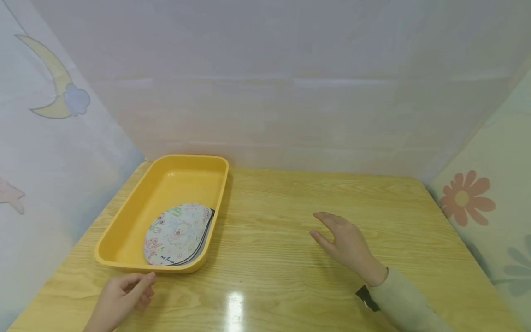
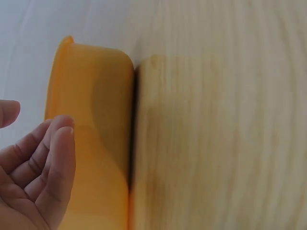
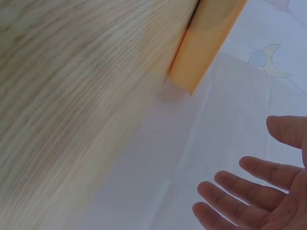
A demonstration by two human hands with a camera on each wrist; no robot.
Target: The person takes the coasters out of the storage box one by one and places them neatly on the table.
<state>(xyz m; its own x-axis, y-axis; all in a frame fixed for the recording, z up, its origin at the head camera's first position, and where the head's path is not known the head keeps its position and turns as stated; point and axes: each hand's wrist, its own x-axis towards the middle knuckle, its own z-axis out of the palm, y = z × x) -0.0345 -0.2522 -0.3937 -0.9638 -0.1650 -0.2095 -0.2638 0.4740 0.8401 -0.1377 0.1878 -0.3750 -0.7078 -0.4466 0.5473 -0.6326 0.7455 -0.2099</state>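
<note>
A yellow plastic tray stands at the left of the wooden table. Inside it, against the near right corner, lies a stack of rounded flat pieces; the top one is white with coloured doodles, and dark edges show beneath. My left hand is just in front of the tray's near wall, fingers loosely bent, thumb apart, holding nothing. In the left wrist view its fingertips overlap the tray's side. Over the right half of the table, my right hand hovers with fingers extended and thumb spread, nothing in it.
The wooden table has a bright light reflection near its front edge. Pale curtains enclose the back and both sides, printed with a moon at left and a flower at right. A dark strap hangs by the right sleeve.
</note>
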